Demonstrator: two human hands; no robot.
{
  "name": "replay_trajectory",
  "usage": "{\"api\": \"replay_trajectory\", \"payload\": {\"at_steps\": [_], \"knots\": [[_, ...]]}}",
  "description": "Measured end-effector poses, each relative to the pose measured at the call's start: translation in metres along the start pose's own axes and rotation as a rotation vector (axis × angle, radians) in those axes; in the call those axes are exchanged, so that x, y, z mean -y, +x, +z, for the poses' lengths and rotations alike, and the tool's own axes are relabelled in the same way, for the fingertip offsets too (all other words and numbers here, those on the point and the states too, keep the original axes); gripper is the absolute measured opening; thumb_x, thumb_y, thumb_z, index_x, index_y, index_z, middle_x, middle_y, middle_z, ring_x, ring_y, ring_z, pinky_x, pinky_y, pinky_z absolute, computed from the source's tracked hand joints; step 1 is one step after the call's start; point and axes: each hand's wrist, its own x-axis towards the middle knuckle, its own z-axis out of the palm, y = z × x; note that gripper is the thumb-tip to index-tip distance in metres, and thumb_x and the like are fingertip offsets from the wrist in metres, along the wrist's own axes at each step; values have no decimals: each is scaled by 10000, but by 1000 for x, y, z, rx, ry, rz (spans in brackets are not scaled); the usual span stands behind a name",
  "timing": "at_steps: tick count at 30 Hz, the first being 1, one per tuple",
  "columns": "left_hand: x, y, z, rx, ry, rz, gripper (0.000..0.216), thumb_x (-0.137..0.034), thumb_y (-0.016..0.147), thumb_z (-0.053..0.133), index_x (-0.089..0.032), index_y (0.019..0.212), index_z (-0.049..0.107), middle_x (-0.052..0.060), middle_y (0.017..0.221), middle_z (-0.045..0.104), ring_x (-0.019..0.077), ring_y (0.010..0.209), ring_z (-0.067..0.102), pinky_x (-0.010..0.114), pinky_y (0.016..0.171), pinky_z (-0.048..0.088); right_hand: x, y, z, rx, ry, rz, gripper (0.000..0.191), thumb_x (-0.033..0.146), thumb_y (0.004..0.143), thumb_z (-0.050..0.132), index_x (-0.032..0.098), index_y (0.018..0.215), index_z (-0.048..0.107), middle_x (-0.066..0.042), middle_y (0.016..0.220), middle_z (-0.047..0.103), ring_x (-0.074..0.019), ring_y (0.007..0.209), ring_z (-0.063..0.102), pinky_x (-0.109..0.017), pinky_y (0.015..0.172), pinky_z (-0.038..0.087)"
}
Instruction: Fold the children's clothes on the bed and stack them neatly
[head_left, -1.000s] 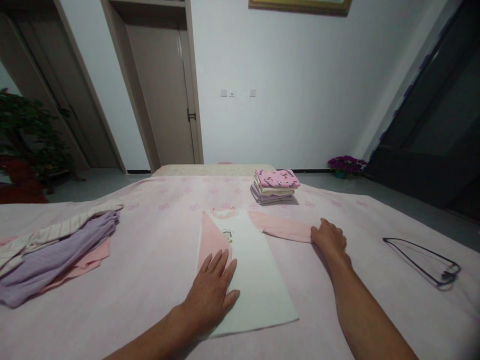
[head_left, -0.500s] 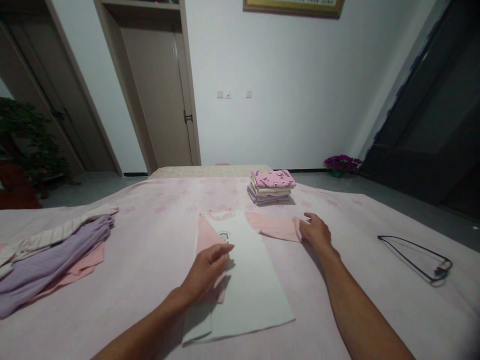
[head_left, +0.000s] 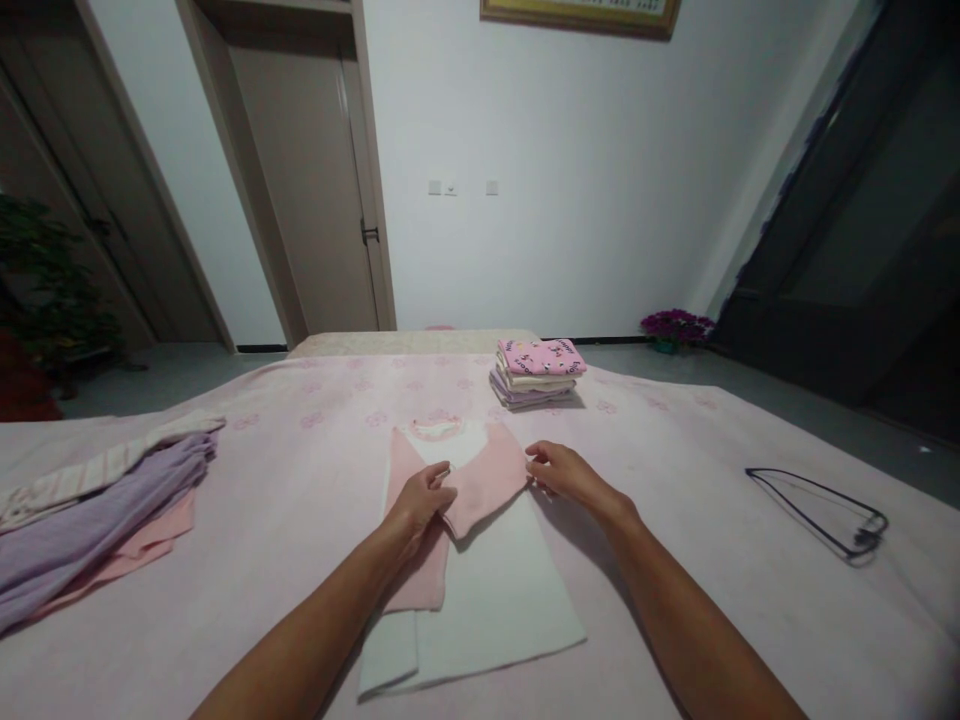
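A white long-sleeved shirt (head_left: 502, 590) with pink raglan sleeves lies on the bed in front of me, neck pointing away. Its left side is folded inward, with that pink sleeve laid down along the body. The other pink sleeve (head_left: 491, 480) now crosses the chest. My left hand (head_left: 420, 505) has its thumb and fingers closed on the cuff end of this sleeve, over the middle of the shirt. At the shirt's right edge, my right hand (head_left: 562, 470) pinches the sleeve where it bends. The chest print is mostly hidden.
Behind the shirt stands a stack of folded clothes (head_left: 538, 373), pink printed one on top. Unfolded clothes (head_left: 112, 515) lie in a heap at the left. A black wire hanger (head_left: 817, 510) rests on the pale pink sheet (head_left: 675, 600) at the right.
The right-hand sleeve, stretched out to the right before, has been brought across the shirt's chest. My right hand moved left to the shirt's edge; my left hand closed on the cuff end.
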Motion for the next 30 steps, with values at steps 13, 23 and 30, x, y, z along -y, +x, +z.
{"api": "replay_trajectory", "payload": {"at_steps": [13, 23, 30], "knots": [[-38, 23, -41, -200, -180, 108, 595, -54, 804, 637, -111, 1387, 536, 87, 831, 744, 144, 626, 686, 234, 584, 564, 21, -25, 14, 134, -594, 41, 298, 270, 684, 689, 190, 971, 665, -65, 852, 719, -189, 707, 630, -260, 574, 337], [-40, 33, -57, -332, -390, 131, 452, -79, 802, 730, -169, 1239, 663, 59, 870, 747, 127, 612, 691, 218, 575, 574, 25, -26, 27, 293, -136, 114, 528, 189, 715, 653, 184, 1231, 540, 13, 758, 641, -135, 504, 592, -225, 461, 420], [-50, 32, -65, -327, -500, 169, 380, -16, 803, 679, -172, 1147, 710, 52, 942, 748, 108, 655, 692, 169, 561, 559, 37, -29, 62, 267, 124, 67, 506, 216, 826, 605, 166, 1313, 481, 21, 724, 627, -118, 449, 587, -208, 403, 427]]}}
